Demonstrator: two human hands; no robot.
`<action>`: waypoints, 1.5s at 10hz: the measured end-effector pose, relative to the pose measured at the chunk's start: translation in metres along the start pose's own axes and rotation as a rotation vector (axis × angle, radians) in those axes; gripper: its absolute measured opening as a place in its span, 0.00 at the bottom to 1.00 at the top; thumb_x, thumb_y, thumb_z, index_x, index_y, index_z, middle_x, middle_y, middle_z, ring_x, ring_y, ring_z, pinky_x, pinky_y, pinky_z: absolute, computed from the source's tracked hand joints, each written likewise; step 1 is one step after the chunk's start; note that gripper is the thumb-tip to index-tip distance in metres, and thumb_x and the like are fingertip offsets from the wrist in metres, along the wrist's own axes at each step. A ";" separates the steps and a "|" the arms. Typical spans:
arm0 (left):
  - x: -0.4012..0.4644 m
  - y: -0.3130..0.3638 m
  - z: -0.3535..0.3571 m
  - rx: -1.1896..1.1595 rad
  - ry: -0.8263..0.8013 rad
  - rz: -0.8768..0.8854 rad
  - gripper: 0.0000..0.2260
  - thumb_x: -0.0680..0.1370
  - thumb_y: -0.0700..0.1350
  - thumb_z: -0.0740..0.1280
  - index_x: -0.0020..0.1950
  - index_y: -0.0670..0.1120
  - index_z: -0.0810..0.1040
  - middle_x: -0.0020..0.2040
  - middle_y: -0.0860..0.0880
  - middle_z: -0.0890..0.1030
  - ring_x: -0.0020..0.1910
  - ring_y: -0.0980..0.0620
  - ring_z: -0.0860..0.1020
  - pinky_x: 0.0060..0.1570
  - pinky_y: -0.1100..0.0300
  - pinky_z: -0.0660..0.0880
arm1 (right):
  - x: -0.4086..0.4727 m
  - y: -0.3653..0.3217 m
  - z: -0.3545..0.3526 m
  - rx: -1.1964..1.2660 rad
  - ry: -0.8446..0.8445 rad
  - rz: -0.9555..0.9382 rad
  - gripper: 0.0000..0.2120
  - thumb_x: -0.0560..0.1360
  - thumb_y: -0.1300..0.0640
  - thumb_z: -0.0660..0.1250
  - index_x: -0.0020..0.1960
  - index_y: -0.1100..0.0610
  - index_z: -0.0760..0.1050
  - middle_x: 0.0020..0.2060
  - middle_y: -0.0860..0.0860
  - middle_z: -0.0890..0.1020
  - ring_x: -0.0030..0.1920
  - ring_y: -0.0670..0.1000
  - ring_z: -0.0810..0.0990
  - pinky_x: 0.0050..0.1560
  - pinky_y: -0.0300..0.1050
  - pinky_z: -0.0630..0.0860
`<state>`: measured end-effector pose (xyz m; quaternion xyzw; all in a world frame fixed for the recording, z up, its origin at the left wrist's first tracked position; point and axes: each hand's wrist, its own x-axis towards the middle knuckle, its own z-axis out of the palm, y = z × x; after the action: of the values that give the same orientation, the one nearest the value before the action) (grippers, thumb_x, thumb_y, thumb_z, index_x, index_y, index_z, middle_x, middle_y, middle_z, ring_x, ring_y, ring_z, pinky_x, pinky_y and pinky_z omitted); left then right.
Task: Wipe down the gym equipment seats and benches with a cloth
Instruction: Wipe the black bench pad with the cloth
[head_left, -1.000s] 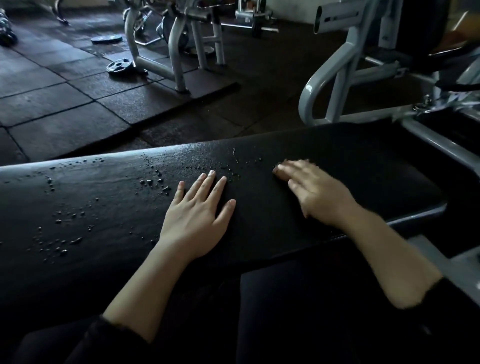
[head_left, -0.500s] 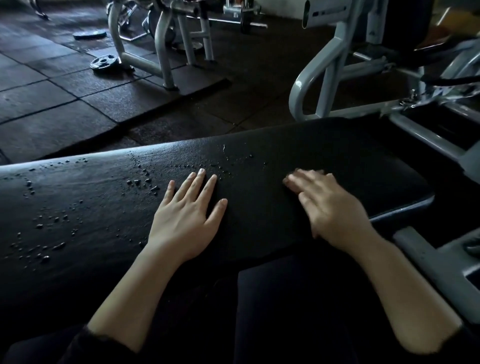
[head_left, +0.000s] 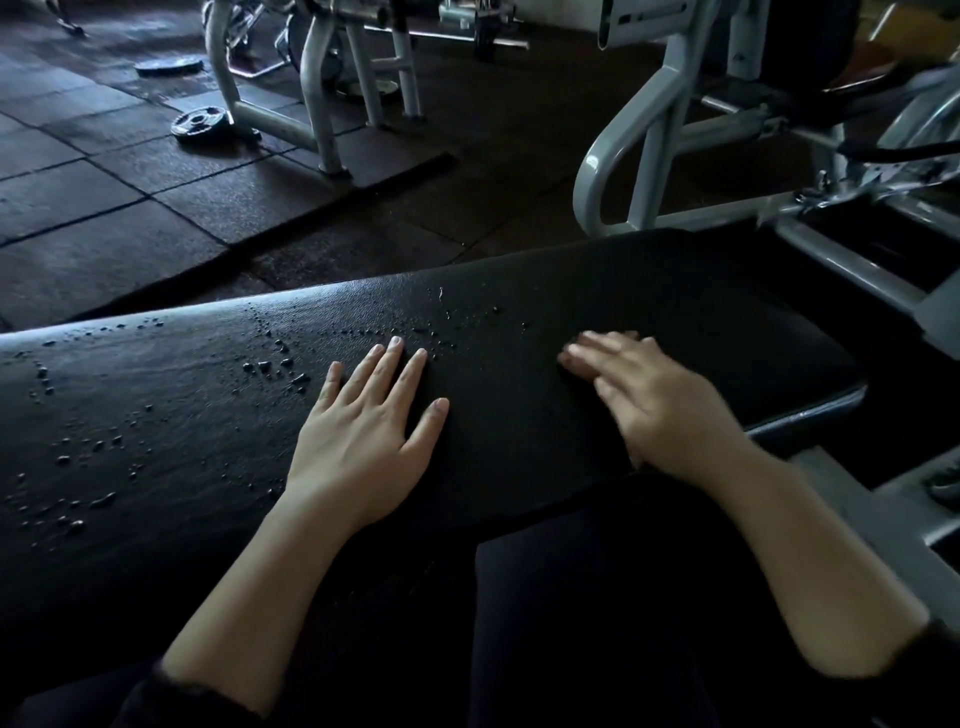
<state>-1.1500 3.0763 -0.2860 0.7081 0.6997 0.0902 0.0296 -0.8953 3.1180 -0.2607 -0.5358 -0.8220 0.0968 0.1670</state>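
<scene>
A black padded bench (head_left: 519, 426) runs across the view from 9 o'clock to 3 o'clock, its far edge catching pale light and its right end rounded off above a metal rail. Water droplets (head_left: 78, 467) bead over the left half of the pad, thinning into a scattered line toward 12 o'clock of the left hand; the pad right of that reads dull and dry. No cloth can be made out against the dark surface, so its place cannot be told.

The left hand (head_left: 363, 431) lies flat on the pad at centre, palm down, fingers spread and straight, holding nothing. The right hand (head_left: 654, 405) lies at its 3 o'clock, well apart from it, palm down with the fingers together and extended, slightly blurred; whether anything is under it cannot be told.

Beyond the far edge, at 11 o'clock, dark rubber floor tiles (head_left: 104, 208) lie open, with a weight plate (head_left: 202, 123) lying beside the foot of a white machine frame (head_left: 317, 104). At 1 o'clock a curved grey frame (head_left: 628, 140) stands close behind the bench, crowding its right end. No containers are visible.
</scene>
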 end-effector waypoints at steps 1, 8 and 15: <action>0.001 0.000 0.000 -0.008 0.005 0.007 0.37 0.71 0.67 0.32 0.79 0.57 0.45 0.79 0.56 0.43 0.76 0.61 0.40 0.74 0.58 0.34 | -0.019 -0.020 0.013 0.032 -0.056 -0.245 0.20 0.80 0.52 0.55 0.72 0.46 0.66 0.73 0.42 0.64 0.74 0.41 0.57 0.73 0.33 0.44; 0.002 0.000 0.000 -0.043 0.020 -0.001 0.38 0.70 0.68 0.32 0.79 0.58 0.46 0.79 0.57 0.44 0.76 0.61 0.40 0.74 0.58 0.35 | 0.063 0.016 0.009 0.092 -0.162 0.147 0.22 0.82 0.50 0.50 0.75 0.38 0.53 0.76 0.40 0.51 0.76 0.46 0.45 0.73 0.49 0.46; 0.000 -0.001 0.002 -0.049 0.029 0.004 0.37 0.70 0.65 0.31 0.79 0.57 0.45 0.79 0.57 0.43 0.76 0.61 0.39 0.74 0.59 0.34 | 0.051 -0.025 0.016 0.061 -0.093 -0.172 0.22 0.80 0.59 0.58 0.70 0.41 0.66 0.73 0.39 0.62 0.73 0.40 0.55 0.64 0.22 0.42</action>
<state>-1.1506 3.0762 -0.2881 0.7073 0.6962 0.1173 0.0366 -0.9416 3.1548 -0.2587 -0.4529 -0.8685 0.1319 0.1524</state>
